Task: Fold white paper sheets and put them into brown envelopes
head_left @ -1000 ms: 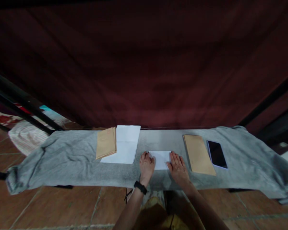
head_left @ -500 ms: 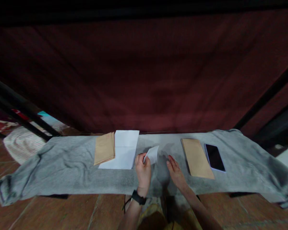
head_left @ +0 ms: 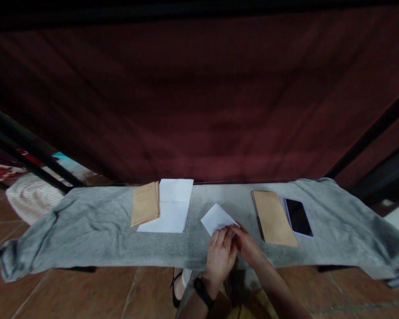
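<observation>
A small folded white paper (head_left: 216,218) lies tilted on the grey cloth (head_left: 86,230) in front of me. My left hand (head_left: 219,254), with a black watch at the wrist, and my right hand (head_left: 248,244) meet at the paper's near corner, fingers pinched together on it. A brown envelope (head_left: 273,218) lies just to the right of my hands. To the left a second brown envelope (head_left: 145,204) rests on a stack of white sheets (head_left: 173,208).
A dark phone (head_left: 298,217) lies beside the right envelope. The cloth-covered bench runs left to right in front of a dark red curtain (head_left: 199,102). Tiled floor and striped fabric (head_left: 29,197) show at the left; black bars cross there.
The folded paper was pressed flat under both hands, then lifted by my left hand. Now it lies tilted and both hands have come together at its near corner.
</observation>
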`<control>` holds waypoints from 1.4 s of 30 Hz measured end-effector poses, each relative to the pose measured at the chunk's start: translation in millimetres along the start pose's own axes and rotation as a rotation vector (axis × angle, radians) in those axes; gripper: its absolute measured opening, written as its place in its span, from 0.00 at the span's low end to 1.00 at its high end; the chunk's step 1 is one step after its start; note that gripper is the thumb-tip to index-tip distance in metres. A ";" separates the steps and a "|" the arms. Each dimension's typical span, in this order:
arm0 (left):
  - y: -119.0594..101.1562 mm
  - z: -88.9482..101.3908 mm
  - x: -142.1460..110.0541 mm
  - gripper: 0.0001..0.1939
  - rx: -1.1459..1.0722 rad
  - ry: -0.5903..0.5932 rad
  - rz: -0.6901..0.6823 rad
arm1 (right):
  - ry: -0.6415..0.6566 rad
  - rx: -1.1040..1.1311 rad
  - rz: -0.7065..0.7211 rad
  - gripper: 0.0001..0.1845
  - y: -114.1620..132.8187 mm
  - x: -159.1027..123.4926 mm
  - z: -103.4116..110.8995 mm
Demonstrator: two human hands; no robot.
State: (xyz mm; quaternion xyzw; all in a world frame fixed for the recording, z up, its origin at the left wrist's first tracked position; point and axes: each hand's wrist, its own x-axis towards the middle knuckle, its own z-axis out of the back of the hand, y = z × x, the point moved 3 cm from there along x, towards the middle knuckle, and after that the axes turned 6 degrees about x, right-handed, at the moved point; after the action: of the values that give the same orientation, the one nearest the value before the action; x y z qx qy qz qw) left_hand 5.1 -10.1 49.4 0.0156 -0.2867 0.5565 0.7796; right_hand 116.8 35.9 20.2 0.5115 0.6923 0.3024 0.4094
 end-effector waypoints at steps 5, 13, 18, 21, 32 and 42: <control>24.1 8.6 11.7 0.13 -0.168 -0.143 0.194 | -0.043 -0.191 0.005 0.25 0.7 13.4 21.7; 63.8 -31.9 20.8 0.25 0.102 0.037 0.221 | -0.126 -0.736 0.179 0.21 8.4 57.1 47.4; 50.9 -68.2 6.9 0.28 0.211 0.168 0.104 | -0.267 -1.099 0.369 0.30 3.8 54.1 49.3; 46.2 -80.7 4.7 0.28 0.265 0.209 0.121 | -0.263 -1.449 0.574 0.27 -9.7 44.4 39.9; 51.0 -77.7 4.2 0.29 0.310 0.211 0.092 | -0.173 -1.732 0.685 0.29 -43.7 18.1 36.7; 72.8 -55.7 -3.8 0.30 0.321 0.185 0.147 | -0.255 -1.653 0.724 0.31 -32.3 2.6 62.9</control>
State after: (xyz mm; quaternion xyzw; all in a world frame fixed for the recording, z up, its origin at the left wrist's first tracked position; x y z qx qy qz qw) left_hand -35.6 33.5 -20.3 0.0677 -0.1217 0.6494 0.7476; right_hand 156.8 28.9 -37.8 0.2708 0.0018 0.7534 0.5992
